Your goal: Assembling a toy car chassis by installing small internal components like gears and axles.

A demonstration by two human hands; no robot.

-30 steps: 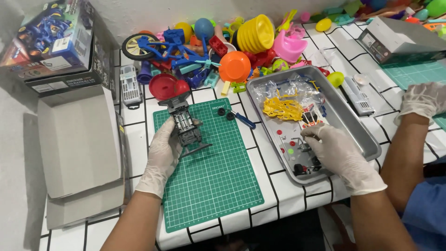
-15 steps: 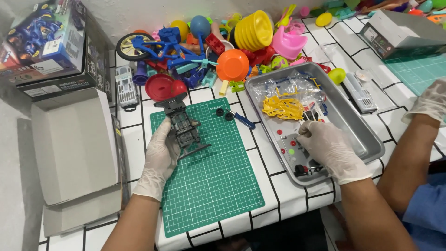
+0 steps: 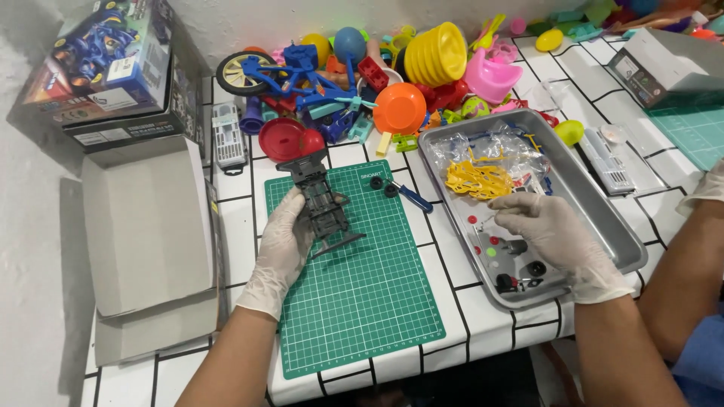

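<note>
My left hand (image 3: pixel 283 245), in a white glove, grips a dark grey toy car chassis (image 3: pixel 320 200) that rests on a green cutting mat (image 3: pixel 354 301). My right hand (image 3: pixel 547 230), also gloved, reaches into a metal tray (image 3: pixel 611 226) and its fingertips pinch among small coloured parts (image 3: pixel 490 245); what they hold is too small to tell. Clear bags and a yellow plastic part frame (image 3: pixel 479 179) lie at the back of the tray. A small blue-handled screwdriver (image 3: pixel 411 197) and two small black wheels (image 3: pixel 383 186) lie on the mat between my hands.
A heap of colourful plastic toys (image 3: pixel 362 75) fills the back of the white tiled table. An open cardboard box (image 3: pixel 147 226) and a printed toy box (image 3: pixel 105 68) stand at the left. Another person's gloved hand and forearm (image 3: pixel 697 226) are at the right, near a grey box (image 3: pixel 667 64).
My right hand has slid a little toward the tray's left side among the small parts. My left hand still holds the chassis, which sits slightly nearer the mat's top edge.
</note>
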